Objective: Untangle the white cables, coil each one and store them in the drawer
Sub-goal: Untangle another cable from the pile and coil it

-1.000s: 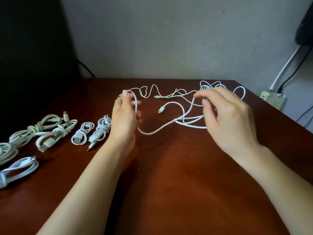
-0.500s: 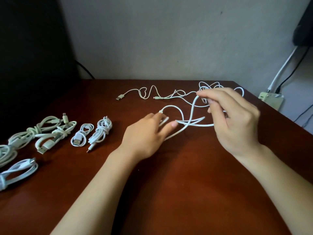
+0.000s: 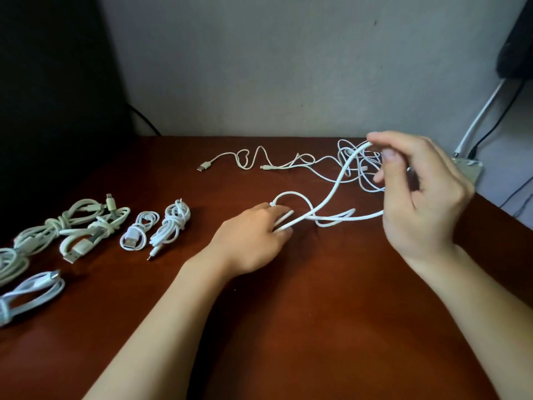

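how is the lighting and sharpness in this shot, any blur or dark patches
Head view: dim, soft light, with a faint sheen on the table; head view: the left background is near black; head view: the right hand pinching the white cable looks slightly soft, the coiled cables are readable.

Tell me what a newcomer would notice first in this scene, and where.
The eye lands on the thick white cable strung mid-table between two hands: the right hand pinches it raised at the right, the left hand pinches it low on the reddish-brown wooden table. Behind the right hand lies a loose tangle of thin white cables, and along the left edge sits a row of coiled white cable bundles.
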The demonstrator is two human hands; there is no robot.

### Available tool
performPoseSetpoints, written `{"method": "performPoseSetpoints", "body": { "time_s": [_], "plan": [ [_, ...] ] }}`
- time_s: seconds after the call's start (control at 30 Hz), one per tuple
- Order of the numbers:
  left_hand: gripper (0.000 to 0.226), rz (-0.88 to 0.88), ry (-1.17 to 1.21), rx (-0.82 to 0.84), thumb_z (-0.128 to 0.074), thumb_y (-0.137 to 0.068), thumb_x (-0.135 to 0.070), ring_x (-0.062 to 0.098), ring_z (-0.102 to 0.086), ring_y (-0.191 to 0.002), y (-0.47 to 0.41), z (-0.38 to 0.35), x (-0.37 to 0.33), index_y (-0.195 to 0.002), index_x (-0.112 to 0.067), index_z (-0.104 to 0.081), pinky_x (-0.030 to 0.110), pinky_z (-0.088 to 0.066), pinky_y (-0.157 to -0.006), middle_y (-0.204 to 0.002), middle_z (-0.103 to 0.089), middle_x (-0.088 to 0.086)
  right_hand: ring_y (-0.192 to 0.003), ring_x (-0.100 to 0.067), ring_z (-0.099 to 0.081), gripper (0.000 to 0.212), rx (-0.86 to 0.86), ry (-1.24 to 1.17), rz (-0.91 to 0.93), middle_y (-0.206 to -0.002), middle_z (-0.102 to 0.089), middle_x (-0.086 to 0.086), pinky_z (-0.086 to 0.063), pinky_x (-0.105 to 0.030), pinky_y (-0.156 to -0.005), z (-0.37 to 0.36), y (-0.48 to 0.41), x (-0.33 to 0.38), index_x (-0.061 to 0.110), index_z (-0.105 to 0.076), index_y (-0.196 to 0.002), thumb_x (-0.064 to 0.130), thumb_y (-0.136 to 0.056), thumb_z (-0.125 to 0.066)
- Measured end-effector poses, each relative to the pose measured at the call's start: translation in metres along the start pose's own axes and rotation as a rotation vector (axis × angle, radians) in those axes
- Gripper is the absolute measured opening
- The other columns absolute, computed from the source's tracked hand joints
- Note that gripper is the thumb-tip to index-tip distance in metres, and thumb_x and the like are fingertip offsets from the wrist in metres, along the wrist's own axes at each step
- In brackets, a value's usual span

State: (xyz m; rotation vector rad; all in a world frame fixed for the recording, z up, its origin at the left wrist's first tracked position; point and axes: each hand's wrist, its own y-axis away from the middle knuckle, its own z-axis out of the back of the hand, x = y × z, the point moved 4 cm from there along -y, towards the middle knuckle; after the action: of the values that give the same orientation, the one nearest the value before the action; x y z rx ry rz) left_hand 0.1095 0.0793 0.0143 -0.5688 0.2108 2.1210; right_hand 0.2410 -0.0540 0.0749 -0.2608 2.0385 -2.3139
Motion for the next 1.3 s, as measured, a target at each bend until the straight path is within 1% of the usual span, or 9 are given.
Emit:
{"method": "performPoseSetpoints", "body": {
  "time_s": [0.13, 0.27, 0.47, 0.6, 0.7, 0.9, 1.0, 1.13, 1.3],
  "plan": [
    [0.028, -0.038, 0.491, 0.023, -0.054, -0.095, -0.039, 0.011, -0.043, -0.064, 0.001, 0.003, -0.001, -0.093, -0.015, -0.067, 0.025, -0.035, -0.063, -0.078, -0.055, 0.003, -0.074, -0.012, -0.061, 0.022, -0.019, -0.020, -0.109, -0.091, -0.063, 0.002, -0.048, -0.022, -0.075, 0.001, -0.002, -0.012, -0.001, -0.066, -0.105, 0.006, -0.099, -0.046],
    [0.038, -0.067, 0.801, 0.018, -0.042, -0.100, -0.036, 0.009, -0.030, -0.050, 0.003, 0.009, -0.007, -0.107, -0.007, -0.065, 0.025, -0.022, -0.050, -0.055, -0.052, -0.013, -0.062, -0.016, -0.060, 0.023, 0.013, -0.067, -0.289, -0.088, -0.062, 0.016, -0.051, -0.041, -0.066, 0.000, -0.003, -0.033, 0.011, -0.062, -0.113, 0.018, -0.100, -0.044],
    [0.043, -0.198, 0.950, 0.115, -0.036, -0.093, -0.041, 0.009, -0.037, -0.056, 0.004, 0.013, -0.012, -0.115, -0.017, -0.064, 0.016, -0.025, -0.047, -0.086, -0.065, -0.003, -0.052, -0.002, -0.057, 0.019, 0.101, -0.127, -0.443, -0.080, -0.063, 0.024, -0.050, -0.034, -0.061, -0.008, 0.002, -0.045, 0.031, -0.060, -0.109, 0.027, -0.096, -0.047],
    [0.043, -0.178, 1.096, 0.172, -0.037, -0.096, -0.044, 0.010, -0.035, -0.054, 0.005, 0.014, -0.015, -0.116, -0.015, -0.062, 0.026, -0.016, -0.049, -0.083, -0.065, 0.001, -0.071, -0.003, -0.063, 0.023, 0.191, -0.287, -0.506, -0.088, -0.064, 0.021, -0.050, -0.028, -0.072, -0.017, 0.008, -0.038, 0.036, -0.053, -0.111, 0.034, -0.089, -0.055],
    [0.050, -0.114, 1.099, 0.188, -0.029, -0.094, -0.046, 0.010, -0.033, -0.053, 0.003, 0.013, -0.013, -0.119, -0.015, -0.060, 0.026, -0.014, -0.049, -0.080, -0.064, 0.002, -0.078, -0.012, -0.067, 0.023, 0.374, -0.407, -0.546, -0.091, -0.065, 0.011, -0.054, -0.031, -0.077, -0.030, 0.017, -0.028, 0.041, -0.054, -0.106, 0.031, -0.086, -0.059],
    [0.048, 0.007, 1.113, 0.125, -0.026, -0.101, -0.040, 0.009, -0.034, -0.046, 0.000, 0.010, -0.006, -0.117, -0.009, -0.059, 0.017, -0.019, -0.042, -0.076, -0.065, 0.004, -0.100, 0.000, -0.063, 0.041, 0.954, -0.566, -0.583, -0.103, -0.068, 0.019, -0.047, -0.017, -0.087, -0.047, 0.038, -0.014, 0.049, -0.053, -0.112, 0.039, -0.075, -0.068],
    [0.047, 0.025, 1.142, 0.082, -0.025, -0.103, -0.037, 0.009, -0.033, -0.046, -0.001, 0.011, -0.003, -0.108, -0.008, -0.062, 0.017, -0.018, -0.043, -0.073, -0.064, 0.004, -0.103, 0.004, -0.059, 0.042, 1.107, -0.417, -0.418, -0.109, -0.064, 0.023, -0.042, -0.011, -0.089, -0.047, 0.042, -0.007, 0.051, -0.052, -0.112, 0.049, -0.075, -0.073],
    [0.047, 0.078, 1.167, 0.040, -0.024, -0.104, -0.038, 0.011, -0.030, -0.050, 0.000, 0.013, 0.002, -0.108, -0.009, -0.061, 0.017, -0.018, -0.042, -0.073, -0.064, 0.005, -0.085, 0.001, -0.062, 0.024, 1.144, -0.291, -0.325, -0.087, -0.067, 0.021, -0.046, -0.018, -0.078, -0.047, 0.040, 0.000, 0.041, -0.068, -0.093, 0.058, -0.077, -0.059],
    [0.048, 0.064, 1.130, 0.021, -0.027, -0.103, -0.039, 0.010, -0.031, -0.050, 0.000, 0.014, 0.004, -0.114, -0.006, -0.059, 0.018, -0.020, -0.042, -0.075, -0.064, 0.004, -0.073, -0.005, -0.064, 0.013, 1.016, -0.261, -0.241, -0.075, -0.068, 0.010, -0.046, -0.011, -0.066, -0.043, 0.035, 0.003, 0.030, -0.070, -0.083, 0.028, -0.091, -0.060]
  ]
}}
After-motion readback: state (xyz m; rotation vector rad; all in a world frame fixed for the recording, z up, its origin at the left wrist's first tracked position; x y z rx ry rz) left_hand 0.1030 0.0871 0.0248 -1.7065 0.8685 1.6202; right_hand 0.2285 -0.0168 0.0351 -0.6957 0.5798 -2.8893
